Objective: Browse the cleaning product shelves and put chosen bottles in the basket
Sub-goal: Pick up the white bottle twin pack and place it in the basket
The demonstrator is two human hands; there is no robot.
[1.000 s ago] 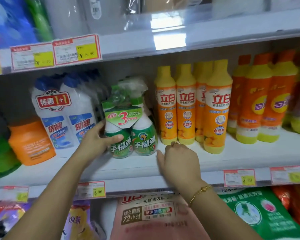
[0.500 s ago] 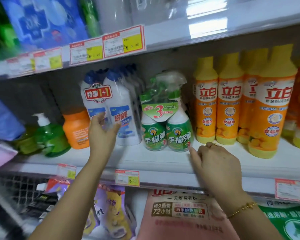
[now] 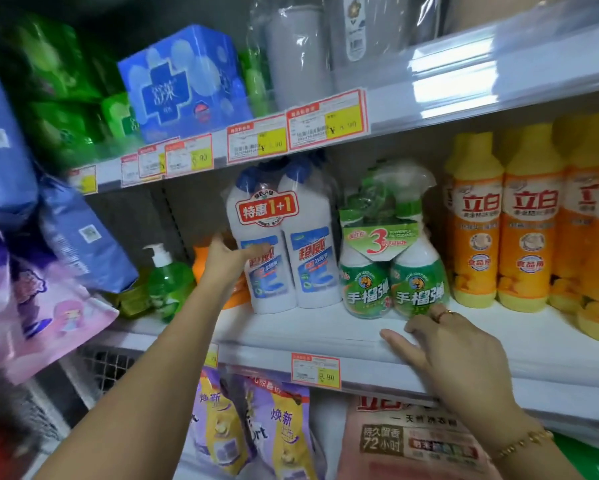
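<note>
Grasping white twin-pack [image 3: 308, 258] from nine o'clock: left hand [image 3: 229, 261]. Right hand [image 3: 454, 351]: relaxed, empty, on shelf [image 3: 325, 330]. Best lifted squarely, clearing spray pack [image 3: 391, 268] at three o'clock.

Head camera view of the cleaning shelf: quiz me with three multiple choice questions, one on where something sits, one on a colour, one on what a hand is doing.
1. What stands between the white twin pack and the yellow bottles?
A. the green spray pack
B. a green pump bottle
C. a pink bag

2. What colour are the white twin pack's caps?
A. red
B. blue
C. yellow

3. What is the left hand doing?
A. hanging idle
B. holding the white twin pack
C. pinching a price tag

Answers:
1 A: the green spray pack has the white twin pack on one side and the yellow bottles on the other.
2 B: both caps show blue.
3 B: its thumb lies across the label and its fingers reach round the side.
</note>
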